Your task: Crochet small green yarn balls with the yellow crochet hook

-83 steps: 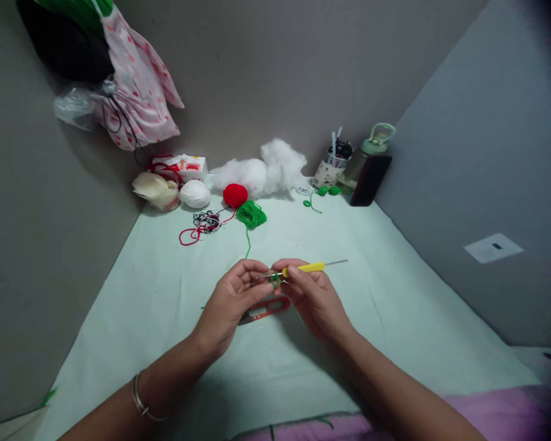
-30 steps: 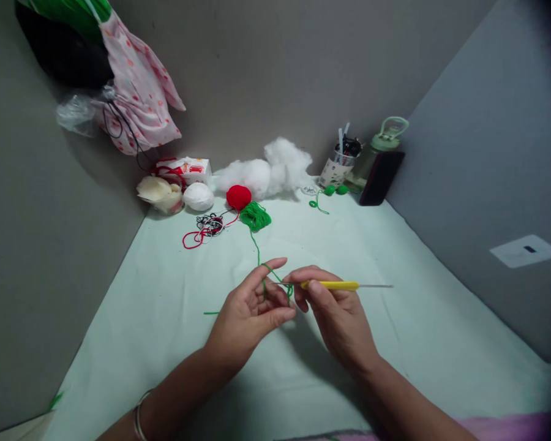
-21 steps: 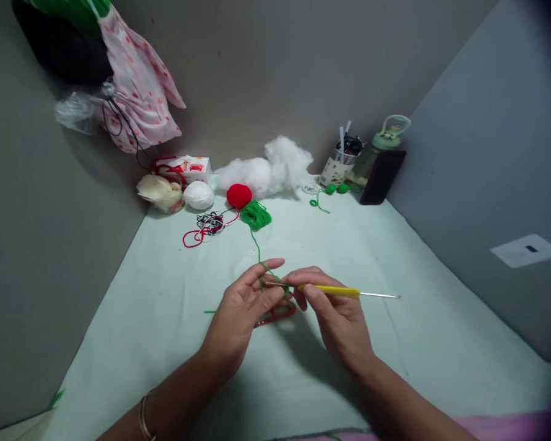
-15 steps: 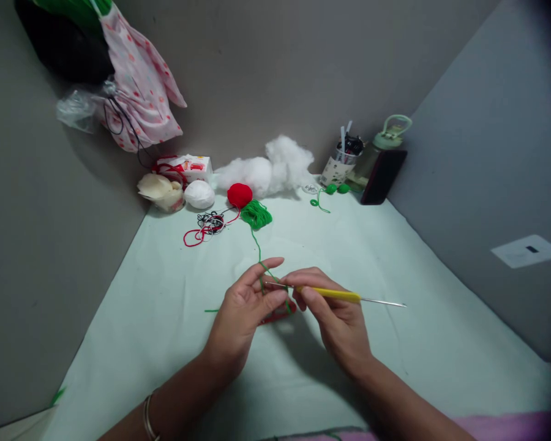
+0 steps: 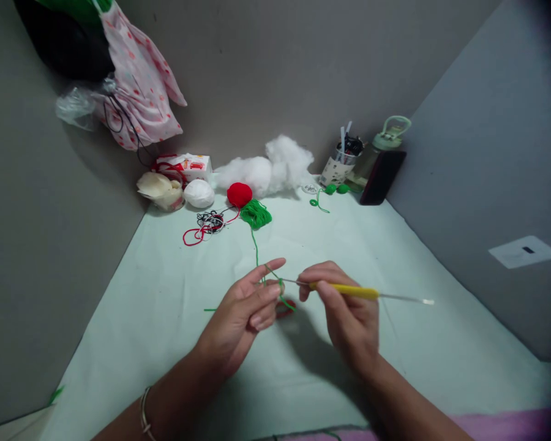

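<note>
My right hand is closed round the yellow handle of a crochet hook, whose thin metal end points left. Green yarn loops around that end. My left hand pinches the green yarn between thumb and fingers, its index finger stretched out with the strand running over it. From there the strand goes up to a green yarn skein. Just beyond my left fingertips, a small red thing lies partly hidden on the table; I cannot make out what it is.
Behind the hands are a red yarn ball, a white yarn ball, tangled yarn and white stuffing. At the back right stand a pen cup, a bottle and a phone. Walls enclose the table.
My right hand with the crochet hook has moved right, drawing its tip back towards the pinched yarn. My left thumb and fingers have closed together, and the lower fingers have curled in.
</note>
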`<action>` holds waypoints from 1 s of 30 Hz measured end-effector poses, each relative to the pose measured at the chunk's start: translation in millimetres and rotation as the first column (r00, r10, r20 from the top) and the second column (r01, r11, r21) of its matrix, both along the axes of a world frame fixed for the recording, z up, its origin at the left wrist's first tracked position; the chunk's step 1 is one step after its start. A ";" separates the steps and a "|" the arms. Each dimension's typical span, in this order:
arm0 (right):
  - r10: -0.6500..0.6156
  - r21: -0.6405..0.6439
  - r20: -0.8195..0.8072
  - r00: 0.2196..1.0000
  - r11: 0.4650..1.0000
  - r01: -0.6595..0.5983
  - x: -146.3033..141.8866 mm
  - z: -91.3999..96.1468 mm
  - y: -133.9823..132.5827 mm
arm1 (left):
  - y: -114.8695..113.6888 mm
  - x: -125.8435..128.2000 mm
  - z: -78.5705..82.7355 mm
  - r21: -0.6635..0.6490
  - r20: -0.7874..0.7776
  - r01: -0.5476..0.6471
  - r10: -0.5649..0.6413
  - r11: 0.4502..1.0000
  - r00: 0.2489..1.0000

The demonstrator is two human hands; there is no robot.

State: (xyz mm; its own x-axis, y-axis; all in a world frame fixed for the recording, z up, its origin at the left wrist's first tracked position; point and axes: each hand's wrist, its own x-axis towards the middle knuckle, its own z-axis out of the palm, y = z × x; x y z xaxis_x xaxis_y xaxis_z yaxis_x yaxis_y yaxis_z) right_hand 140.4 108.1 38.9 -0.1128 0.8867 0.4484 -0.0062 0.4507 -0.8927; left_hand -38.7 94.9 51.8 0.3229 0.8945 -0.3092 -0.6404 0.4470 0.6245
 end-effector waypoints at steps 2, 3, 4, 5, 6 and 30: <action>0.011 -0.142 -0.185 0.983 0.989 -0.038 0.4 4.4 5.3 | 1.4 -3.7 0.6 0.006 -0.009 -0.024 0.024 1.000 1.000; 0.025 -0.201 -0.247 0.969 0.977 -0.076 0.2 5.3 7.1 | 1.5 -4.4 0.0 0.019 -0.021 -0.033 0.033 0.999 0.999; 0.047 -0.245 -0.281 0.959 0.962 -0.119 -0.2 5.6 8.1 | 1.2 -4.3 -1.1 0.038 -0.040 -0.037 0.038 0.999 0.998; 0.073 -0.266 -0.285 0.956 0.952 -0.152 -0.7 5.2 8.3 | 0.7 -3.5 -2.8 0.061 -0.066 -0.032 0.036 0.998 0.997; 0.098 -0.268 -0.261 0.960 0.949 -0.169 -1.3 4.4 7.9 | 0.0 -2.2 -4.7 0.087 -0.096 -0.021 0.029 0.996 0.995; -0.225 0.425 0.433 0.873 0.905 0.022 -0.7 -7.7 -11.6 | -6.9 11.1 -9.3 0.054 -0.096 -0.018 0.023 0.998 0.995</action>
